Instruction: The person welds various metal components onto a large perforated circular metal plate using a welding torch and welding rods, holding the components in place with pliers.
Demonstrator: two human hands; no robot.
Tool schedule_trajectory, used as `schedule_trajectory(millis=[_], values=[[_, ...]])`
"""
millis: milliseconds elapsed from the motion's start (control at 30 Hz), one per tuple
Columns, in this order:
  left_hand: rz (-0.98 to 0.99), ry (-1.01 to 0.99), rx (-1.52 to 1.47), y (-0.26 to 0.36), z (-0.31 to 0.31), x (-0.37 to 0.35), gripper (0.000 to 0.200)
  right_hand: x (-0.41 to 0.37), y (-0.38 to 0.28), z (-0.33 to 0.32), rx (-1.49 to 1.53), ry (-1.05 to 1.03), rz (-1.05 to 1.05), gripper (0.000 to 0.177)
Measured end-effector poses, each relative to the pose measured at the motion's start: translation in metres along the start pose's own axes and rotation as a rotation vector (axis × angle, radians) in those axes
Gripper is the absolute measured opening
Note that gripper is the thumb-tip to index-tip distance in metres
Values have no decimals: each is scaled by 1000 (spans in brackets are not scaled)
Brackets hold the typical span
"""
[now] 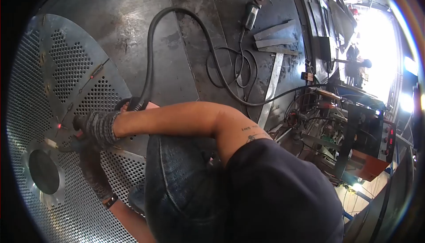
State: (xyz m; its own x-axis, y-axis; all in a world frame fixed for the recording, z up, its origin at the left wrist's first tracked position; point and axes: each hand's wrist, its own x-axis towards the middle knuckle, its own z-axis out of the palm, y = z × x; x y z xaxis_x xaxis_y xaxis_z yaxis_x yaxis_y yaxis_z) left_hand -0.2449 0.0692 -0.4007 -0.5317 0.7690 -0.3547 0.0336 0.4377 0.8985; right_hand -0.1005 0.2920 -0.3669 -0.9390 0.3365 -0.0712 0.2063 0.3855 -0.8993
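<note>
Probably heavy and stiff, perforated metalwork (pixel 96 50) suits rim holds; right hand (pixel 86 125), left hand (pixel 86 149): finger opening, grip indeterminable.

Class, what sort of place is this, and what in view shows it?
Probably a metalworking shop: there are perforated metal panels, a corded angle grinder and a machine with a red display.
</note>
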Motion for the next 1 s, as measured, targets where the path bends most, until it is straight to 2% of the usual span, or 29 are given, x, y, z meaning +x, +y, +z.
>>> schedule_trajectory(millis=[67,100,133,167,233,300,333,367,400,433,467,500,533,567,633,667,700,733,800,867,933,1000], values=[[448,85,484,34,34,21,31,27,27,36,210,36,-35,50],[458,81,484,26,44,32,31,30,42,47,211,67,-50,54],[461,119,477,18,52,41,33,15,19,15,87,-3,93,55],[456,158,459,12,61,48,34,0,6,-13,77,10,89,55],[412,225,414,6,70,54,36,-37,-9,-71,-121,-56,148,63],[367,253,380,5,66,54,40,-81,-3,-109,61,176,320,62],[347,258,359,4,61,52,41,-97,27,-115,119,301,397,64],[306,265,330,4,55,51,43,-128,24,-141,218,380,561,57],[250,272,277,2,51,48,45,-148,80,-148,148,375,587,45],[185,294,209,-1,44,47,47,-190,69,-168,185,511,768,39],[117,327,115,-4,38,45,49,-232,100,-164,277,652,789,39],[46,355,15,-7,32,42,51,-266,134,-174,216,536,985,38],[-20,377,-88,-9,23,37,52,-294,151,-179,-132,496,1082,43],[-85,404,-203,-12,16,31,55,-318,169,-185,-184,418,1177,48],[-201,393,-392,-14,13,19,59,-340,211,-200,-6,399,1229,54],[-250,379,-470,-15,15,15,61,-336,220,-218,-15,381,1211,54],[-288,368,-521,-17,20,16,63,-326,230,-235,-169,311,1213,55],[-307,372,-539,-21,28,19,65,-315,238,-251,-327,242,1203,57],[-289,427,-501,-39,35,27,69,-287,254,-279,-455,231,1156,54],[-180,558,-252,-80,23,40,72,-253,258,-304,-594,236,1101,51],[-104,692,-3,-91,18,42,75,-215,256,-325,-656,289,1069,67],[-271,384,-843,-59,-4,34,83,-186,257,-342,-679,312,1050,73]])
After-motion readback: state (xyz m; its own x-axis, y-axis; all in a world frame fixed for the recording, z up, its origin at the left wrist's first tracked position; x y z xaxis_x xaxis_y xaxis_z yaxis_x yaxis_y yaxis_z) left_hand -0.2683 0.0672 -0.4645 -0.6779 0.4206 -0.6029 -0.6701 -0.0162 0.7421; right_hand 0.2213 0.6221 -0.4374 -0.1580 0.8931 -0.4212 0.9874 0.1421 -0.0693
